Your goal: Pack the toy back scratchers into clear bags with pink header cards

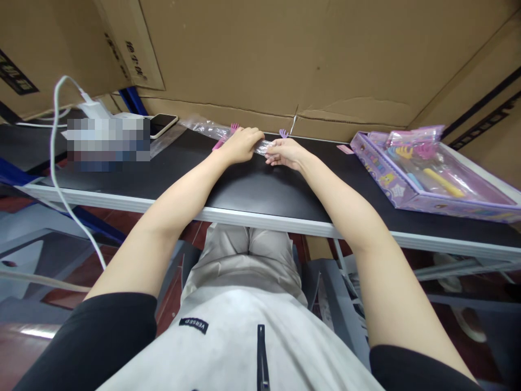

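Over the black table, my left hand (244,145) curls its fingers over a clear plastic bag (207,130), which stretches out crinkled to the left. The right end of this bag is pinched between the thumb and fingers of my right hand (287,154). A pink claw-ended toy piece (217,144) shows beside and behind my left hand, partly hidden by it; whether it lies inside the bag I cannot tell. Just behind my right hand, a small purple claw-shaped piece (284,132) sticks up near the table's back edge.
At the right lies a purple box (401,190) with colourful toy pieces and a pink packet (415,136). A phone (163,125) lies at the back left, near a white plug (94,108) with a hanging cable (52,146). Cardboard (260,54) walls the back.
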The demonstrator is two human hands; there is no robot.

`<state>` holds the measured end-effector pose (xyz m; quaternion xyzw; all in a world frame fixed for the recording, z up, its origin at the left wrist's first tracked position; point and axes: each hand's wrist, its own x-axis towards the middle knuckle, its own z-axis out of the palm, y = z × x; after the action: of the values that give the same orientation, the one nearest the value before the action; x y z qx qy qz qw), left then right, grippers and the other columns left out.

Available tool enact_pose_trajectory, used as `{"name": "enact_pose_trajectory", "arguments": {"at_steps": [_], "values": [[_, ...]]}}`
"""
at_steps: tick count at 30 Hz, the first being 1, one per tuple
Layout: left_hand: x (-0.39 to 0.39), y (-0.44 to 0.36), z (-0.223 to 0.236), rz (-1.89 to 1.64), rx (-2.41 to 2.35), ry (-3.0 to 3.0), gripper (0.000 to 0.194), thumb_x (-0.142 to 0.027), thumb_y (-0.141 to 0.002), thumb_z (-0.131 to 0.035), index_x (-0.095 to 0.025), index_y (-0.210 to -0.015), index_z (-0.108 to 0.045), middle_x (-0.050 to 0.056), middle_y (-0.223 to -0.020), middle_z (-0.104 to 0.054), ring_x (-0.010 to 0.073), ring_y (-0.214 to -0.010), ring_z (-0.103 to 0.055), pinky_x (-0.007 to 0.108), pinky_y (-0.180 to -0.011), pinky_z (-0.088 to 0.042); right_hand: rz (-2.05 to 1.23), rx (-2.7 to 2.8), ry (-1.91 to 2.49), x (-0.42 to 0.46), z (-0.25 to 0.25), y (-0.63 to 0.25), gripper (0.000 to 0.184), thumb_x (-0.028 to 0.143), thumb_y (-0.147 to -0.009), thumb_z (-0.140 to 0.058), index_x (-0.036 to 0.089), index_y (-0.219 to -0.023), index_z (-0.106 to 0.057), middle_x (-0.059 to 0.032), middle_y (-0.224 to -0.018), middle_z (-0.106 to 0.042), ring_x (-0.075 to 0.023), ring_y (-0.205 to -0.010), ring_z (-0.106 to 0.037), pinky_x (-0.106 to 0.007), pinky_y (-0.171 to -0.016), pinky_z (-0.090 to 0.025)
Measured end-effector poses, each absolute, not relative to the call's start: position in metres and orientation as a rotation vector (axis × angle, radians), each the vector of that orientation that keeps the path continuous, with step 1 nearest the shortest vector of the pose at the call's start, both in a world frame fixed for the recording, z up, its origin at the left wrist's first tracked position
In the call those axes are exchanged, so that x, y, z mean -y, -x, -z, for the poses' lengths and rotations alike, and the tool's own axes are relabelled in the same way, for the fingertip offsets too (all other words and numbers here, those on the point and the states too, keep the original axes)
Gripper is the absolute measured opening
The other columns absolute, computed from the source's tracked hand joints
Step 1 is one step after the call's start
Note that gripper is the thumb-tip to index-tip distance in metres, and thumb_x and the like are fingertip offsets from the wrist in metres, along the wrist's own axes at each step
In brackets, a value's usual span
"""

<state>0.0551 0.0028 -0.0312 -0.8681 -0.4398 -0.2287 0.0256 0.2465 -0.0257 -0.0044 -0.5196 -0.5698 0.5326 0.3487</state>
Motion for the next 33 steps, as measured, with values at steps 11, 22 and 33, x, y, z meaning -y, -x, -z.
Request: {"name": "enact_pose_trajectory", "arguments": {"at_steps": [11,22,33], "values": [[-0.011,-0.053,0.033,0.708,1.317,2.700,0.036,-0.017,-0.089,-0.064,-0.017,-0.121,-0.079,0.020,-0.117,-0.078,0.0415,-0.126,-0.072,0.056,-0.113,-0.052,-1.332,1.563,1.361,0.021,0.007,-0.248,0.039,0.007,-0.094,-0.088,0.020,-0.077,-0.056,0.0036,-0.059,-0.063,-0.0064,-0.044,-0.051,-0.018,-0.045,-0.039],[-0.014,-0.043,0.033,0.716,1.419,2.634,0.033,-0.018,-0.086,-0.065,-0.020,-0.115,-0.080,0.018,-0.108,-0.078,0.0404,-0.121,-0.071,0.051,-0.109,-0.052,-1.398,1.621,1.337,0.012,0.003,-0.265,0.036,-0.005,-0.074,-0.094,0.016,-0.091,-0.071,0.0031,-0.065,-0.070,-0.0073,-0.049,-0.058,-0.017,-0.049,-0.049],[-0.009,-0.043,0.029,0.603,1.587,2.522,0.026,-0.022,-0.084,-0.067,-0.025,-0.105,-0.083,0.015,-0.100,-0.081,0.0403,-0.117,-0.075,0.048,-0.100,-0.058,-1.015,1.688,1.447,-0.004,0.011,-0.266,0.028,0.007,-0.082,-0.093,0.020,-0.087,-0.068,0.0030,-0.067,-0.065,-0.0100,-0.052,-0.054,-0.027,-0.057,-0.057]]}}
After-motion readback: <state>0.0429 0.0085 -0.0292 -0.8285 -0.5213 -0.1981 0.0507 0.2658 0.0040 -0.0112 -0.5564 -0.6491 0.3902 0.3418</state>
